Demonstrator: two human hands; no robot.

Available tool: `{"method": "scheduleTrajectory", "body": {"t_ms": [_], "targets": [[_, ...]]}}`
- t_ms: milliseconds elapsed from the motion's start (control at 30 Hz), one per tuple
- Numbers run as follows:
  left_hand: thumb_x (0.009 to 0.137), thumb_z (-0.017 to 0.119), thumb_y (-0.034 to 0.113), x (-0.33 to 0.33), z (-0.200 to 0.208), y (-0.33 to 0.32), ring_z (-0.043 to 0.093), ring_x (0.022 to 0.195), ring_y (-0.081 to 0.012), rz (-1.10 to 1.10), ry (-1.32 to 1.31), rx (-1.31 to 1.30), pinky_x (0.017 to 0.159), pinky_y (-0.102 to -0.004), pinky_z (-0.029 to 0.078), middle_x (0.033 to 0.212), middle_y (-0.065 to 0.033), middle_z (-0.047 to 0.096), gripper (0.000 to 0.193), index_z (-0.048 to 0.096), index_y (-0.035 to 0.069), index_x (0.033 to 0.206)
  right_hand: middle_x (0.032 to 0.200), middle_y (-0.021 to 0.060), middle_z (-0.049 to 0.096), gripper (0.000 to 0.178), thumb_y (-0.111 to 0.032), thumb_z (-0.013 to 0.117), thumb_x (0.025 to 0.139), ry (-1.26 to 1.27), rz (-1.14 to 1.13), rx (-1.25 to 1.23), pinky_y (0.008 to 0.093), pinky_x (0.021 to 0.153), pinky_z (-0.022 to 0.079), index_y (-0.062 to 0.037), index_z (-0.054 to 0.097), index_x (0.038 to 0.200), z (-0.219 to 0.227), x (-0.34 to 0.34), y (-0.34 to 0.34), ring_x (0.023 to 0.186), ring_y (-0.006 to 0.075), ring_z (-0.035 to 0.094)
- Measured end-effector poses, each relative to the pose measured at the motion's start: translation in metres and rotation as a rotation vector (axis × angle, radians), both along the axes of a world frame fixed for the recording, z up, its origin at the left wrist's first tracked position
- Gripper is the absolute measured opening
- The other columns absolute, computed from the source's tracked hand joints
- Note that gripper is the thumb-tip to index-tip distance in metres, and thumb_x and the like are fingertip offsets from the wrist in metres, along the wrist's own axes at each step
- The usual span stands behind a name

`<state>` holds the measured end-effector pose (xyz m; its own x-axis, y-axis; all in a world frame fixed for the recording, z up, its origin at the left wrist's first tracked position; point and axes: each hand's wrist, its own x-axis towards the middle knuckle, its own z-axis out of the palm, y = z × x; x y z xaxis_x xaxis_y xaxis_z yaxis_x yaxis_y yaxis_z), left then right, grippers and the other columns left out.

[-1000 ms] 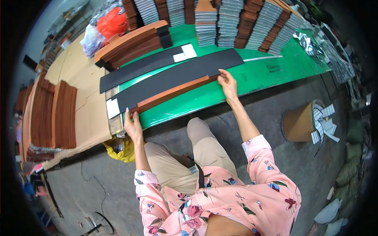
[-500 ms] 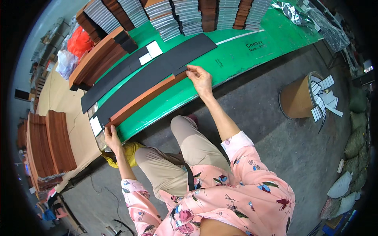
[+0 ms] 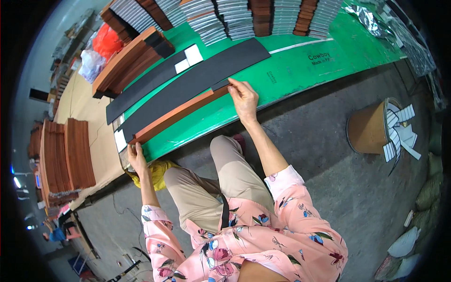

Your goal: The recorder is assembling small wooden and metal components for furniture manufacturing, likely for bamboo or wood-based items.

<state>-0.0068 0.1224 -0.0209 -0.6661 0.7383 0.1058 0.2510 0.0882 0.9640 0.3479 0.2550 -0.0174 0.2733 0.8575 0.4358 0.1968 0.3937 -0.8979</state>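
Little changed over the last second: left hand (image 3: 137, 160) and right hand (image 3: 245, 101) still pinch opposite ends of one brown strip (image 3: 176, 115) along the nearer black panel (image 3: 206, 75)'s near edge, so holding apparently continues. Count beyond, on the green table (image 3: 291, 70): second black panel (image 3: 145, 87), bearing two white pieces (image 3: 193, 55).

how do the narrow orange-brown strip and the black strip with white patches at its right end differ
The narrow orange-brown strip is slimmer than the flat black strip. The left hand and right hand hold the orange-brown strip's ends; the black strip lies farther back, untouched. Both are long and slant alike.
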Motion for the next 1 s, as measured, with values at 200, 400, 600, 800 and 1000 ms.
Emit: {"method": "scheduleTrajectory", "body": {"t_ms": [200, 400, 600, 800, 1000], "targets": [[0.090, 0.053, 0.012, 0.013, 0.014, -0.004, 0.046, 0.081, -0.0107, -0.054, 0.132, 0.115, 0.075, -0.0227, 0.039, 0.097, -0.0031, 0.050, 0.050, 0.035, 0.009, 0.136, 0.085, 0.0080, 0.061, 0.022, 0.000, 0.062, 0.077, -0.052, -0.024, 0.059, 0.0284, 0.062, 0.047, -0.0041, 0.065, 0.098, 0.006, -0.006, -0.007, 0.071, 0.0179, 0.059], [0.091, 0.050, 0.017, 0.025, 0.021, -0.001, 0.048, 0.086, -0.0115, 0.051, 0.257, 0.089, 0.077, -0.0239, 0.040, 0.105, -0.0033, 0.054, 0.040, 0.045, 0.008, 0.129, 0.086, 0.0085, 0.060, 0.022, 0.001, 0.065, 0.075, -0.069, -0.104, 0.080, 0.0271, 0.061, 0.047, -0.0033, 0.065, 0.097, 0.001, -0.004, -0.005, 0.071, 0.0171, 0.058], [0.090, 0.053, 0.017, 0.005, 0.024, -0.001, 0.051, 0.090, -0.0102, 0.088, -0.001, 0.194, 0.079, -0.0234, 0.041, 0.105, -0.0025, 0.058, 0.028, 0.058, 0.004, 0.114, 0.086, 0.0056, 0.059, 0.016, 0.001, 0.065, 0.075, 0.001, -0.051, 0.028, 0.0249, 0.063, 0.047, -0.0031, 0.065, 0.090, 0.006, -0.015, -0.008, 0.071, 0.0124, 0.056], [0.087, 0.056, 0.010, 0.018, 0.020, 0.008, 0.045, 0.113, -0.0134, 0.008, -0.225, 0.334, 0.092, -0.0273, 0.036, 0.117, -0.0022, 0.055, 0.030, 0.056, 0.010, 0.117, 0.087, 0.0005, 0.055, 0.019, 0.001, 0.065, 0.078, -0.019, -0.035, 0.021, 0.0220, 0.067, 0.045, -0.0033, 0.059, 0.096, -0.018, 0.005, -0.003, 0.075, 0.0091, 0.053], [0.085, 0.060, 0.013, 0.006, 0.011, 0.006, 0.048, 0.095, -0.0088, -0.072, -0.309, 0.417, 0.085, -0.0237, 0.037, 0.102, 0.0035, 0.056, 0.024, 0.061, 0.009, 0.109, 0.092, 0.0014, 0.050, 0.028, 0.003, 0.061, 0.080, -0.048, 0.026, -0.010, 0.0193, 0.065, 0.044, -0.0027, 0.057, 0.107, -0.008, -0.007, -0.005, 0.075, 0.0068, 0.049]]}}
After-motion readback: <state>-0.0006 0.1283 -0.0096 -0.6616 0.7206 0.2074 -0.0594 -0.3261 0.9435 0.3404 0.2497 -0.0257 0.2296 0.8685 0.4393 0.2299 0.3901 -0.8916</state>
